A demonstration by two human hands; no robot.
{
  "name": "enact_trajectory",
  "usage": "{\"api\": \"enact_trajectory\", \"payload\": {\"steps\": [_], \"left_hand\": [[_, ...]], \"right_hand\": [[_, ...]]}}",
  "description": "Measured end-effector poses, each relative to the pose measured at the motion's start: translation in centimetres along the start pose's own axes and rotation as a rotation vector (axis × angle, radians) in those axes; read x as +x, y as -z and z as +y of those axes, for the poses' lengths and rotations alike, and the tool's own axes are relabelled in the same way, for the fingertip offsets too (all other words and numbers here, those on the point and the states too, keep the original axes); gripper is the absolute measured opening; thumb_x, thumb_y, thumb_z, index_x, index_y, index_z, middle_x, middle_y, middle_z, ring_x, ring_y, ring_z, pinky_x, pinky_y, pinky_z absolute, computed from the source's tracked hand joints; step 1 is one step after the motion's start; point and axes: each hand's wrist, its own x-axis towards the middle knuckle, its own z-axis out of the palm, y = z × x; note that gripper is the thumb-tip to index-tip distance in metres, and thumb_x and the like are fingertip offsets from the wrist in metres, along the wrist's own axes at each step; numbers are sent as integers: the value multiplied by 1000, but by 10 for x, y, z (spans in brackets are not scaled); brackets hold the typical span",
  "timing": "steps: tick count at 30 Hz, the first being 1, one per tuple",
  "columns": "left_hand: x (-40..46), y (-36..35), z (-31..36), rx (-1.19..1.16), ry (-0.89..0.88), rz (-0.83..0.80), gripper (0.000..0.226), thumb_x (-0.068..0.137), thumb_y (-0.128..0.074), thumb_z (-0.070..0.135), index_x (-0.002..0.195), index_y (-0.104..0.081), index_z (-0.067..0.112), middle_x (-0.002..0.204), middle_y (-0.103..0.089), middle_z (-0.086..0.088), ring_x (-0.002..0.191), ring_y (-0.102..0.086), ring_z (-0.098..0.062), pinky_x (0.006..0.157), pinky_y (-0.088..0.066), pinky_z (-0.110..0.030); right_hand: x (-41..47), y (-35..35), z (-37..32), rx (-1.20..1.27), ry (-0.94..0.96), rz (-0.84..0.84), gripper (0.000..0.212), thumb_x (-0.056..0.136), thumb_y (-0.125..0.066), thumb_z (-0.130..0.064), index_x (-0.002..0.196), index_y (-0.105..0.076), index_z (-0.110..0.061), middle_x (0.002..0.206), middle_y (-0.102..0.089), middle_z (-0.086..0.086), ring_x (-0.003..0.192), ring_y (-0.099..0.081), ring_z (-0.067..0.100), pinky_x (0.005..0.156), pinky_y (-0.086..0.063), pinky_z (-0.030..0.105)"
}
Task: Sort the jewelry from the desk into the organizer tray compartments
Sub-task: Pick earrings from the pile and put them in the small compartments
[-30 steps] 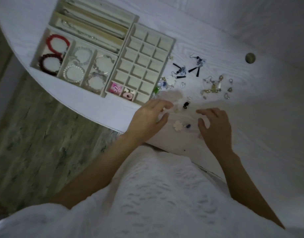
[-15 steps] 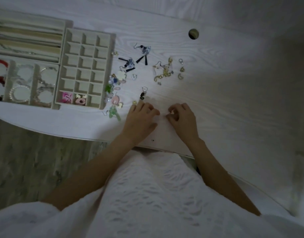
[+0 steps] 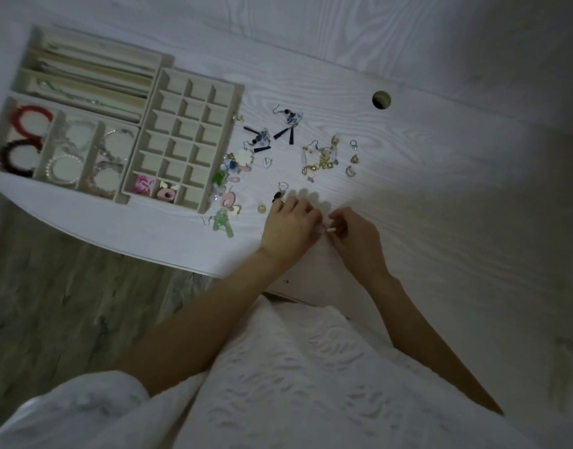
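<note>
Just beside the left hand, the right hand has closed in, both now pinching one small pale piece, seemingly readying it for the tray.

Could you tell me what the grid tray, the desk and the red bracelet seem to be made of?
Grid tray: likely velvet-covered board; matte beige, soft-edged dividers. Desk: white wood or wood-look laminate; visible grain lines, low sheen. Red bracelet: probably small beads, glass or plastic; bumpy outline, though too blurred to be sure.
</note>
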Motion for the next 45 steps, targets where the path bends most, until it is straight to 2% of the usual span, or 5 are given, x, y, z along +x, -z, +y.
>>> {"api": "enact_trajectory", "payload": {"steps": [4, 12, 18, 31, 45], "left_hand": [[1, 4, -1, -99, -3, 103, 34, 83, -43, 34, 77, -73, 20, 70, -66, 1, 70, -59, -24, 67, -35, -31], [-53, 47, -56, -602, 419, 199, 23, 89, -62, 46, 95, -69, 25, 84, -70, 10, 72, -61, -4, 64, -47, -21], [-88, 61, -125, -590, 652, 391, 13, 89, -64, 19, 95, -74, 26, 97, -70, 13, 85, -55, -4, 75, -36, -14], [-87, 59, -181, -266, 273, 346, 19, 90, -62, 16, 104, -71, 7, 93, -71, -9, 84, -59, -28, 73, -43, -29], [-108, 53, -165, -81, 298, 234, 33, 87, -48, 24, 113, -68, 22, 111, -57, -9, 97, -41, -25, 74, -31, -33]], "right_hand": [[4, 8, -4, 153, -68, 50, 17, 79, -71, -10, 92, -61, -13, 81, -64, -4, 70, -58, 7, 65, -44, 15], [33, -11, -74, 409, 70, -235, 16, 84, -64, 2, 94, -68, -11, 96, -68, 4, 86, -65, 10, 75, -50, 16], [61, -69, -155, 279, 201, -324, 20, 84, -68, -8, 103, -66, -10, 97, -68, 0, 84, -63, 9, 76, -50, 16], [70, -94, -170, -66, 391, -175, 23, 85, -64, -7, 107, -66, -13, 106, -65, 2, 85, -62, 17, 70, -51, 29], [74, -109, -165, -238, 595, -46, 14, 79, -67, -3, 92, -72, -9, 94, -58, 12, 90, -53, 29, 74, -48, 36]]}}
